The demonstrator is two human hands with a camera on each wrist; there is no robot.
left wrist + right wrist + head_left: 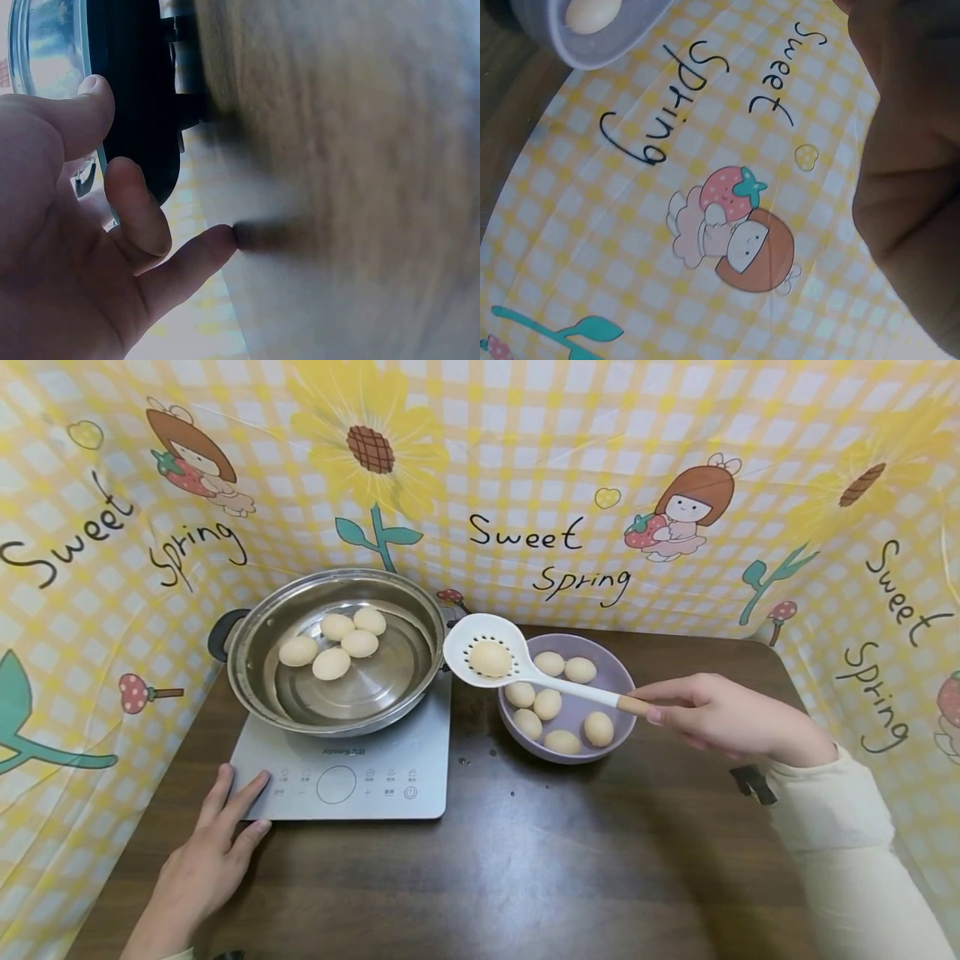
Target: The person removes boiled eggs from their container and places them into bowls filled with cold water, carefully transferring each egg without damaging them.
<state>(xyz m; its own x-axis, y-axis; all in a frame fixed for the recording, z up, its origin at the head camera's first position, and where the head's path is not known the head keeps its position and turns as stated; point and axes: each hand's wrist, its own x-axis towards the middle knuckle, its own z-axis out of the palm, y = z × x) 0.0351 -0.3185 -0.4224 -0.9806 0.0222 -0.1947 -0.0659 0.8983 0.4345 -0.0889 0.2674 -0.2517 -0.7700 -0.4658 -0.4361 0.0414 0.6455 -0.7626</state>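
My right hand [735, 718] holds a white slotted spoon [576, 693] by its wooden handle end. One egg [491, 658] lies in the spoon's bowl, which is between the pot and the purple bowl, close to the pot's right rim. In the steel pot [322, 717] several pale eggs [331, 663] sit in what looks like water. Below the spoon's handle, the purple bowl [574, 713] contains several more eggs [598, 728]. My left hand [202, 864] rests at the front left corner of the induction cooktop [300, 808], fingers spread and touching its edge. The right wrist view hides the spoon.
The pot stands on the cooktop, its black side handle [221, 635] pointing left. A brown wooden table [525, 877] lies underneath, with small drops near the bowl. Checked yellow cloth [525, 460] walls the back and sides. A small black object [752, 783] is by the right sleeve.
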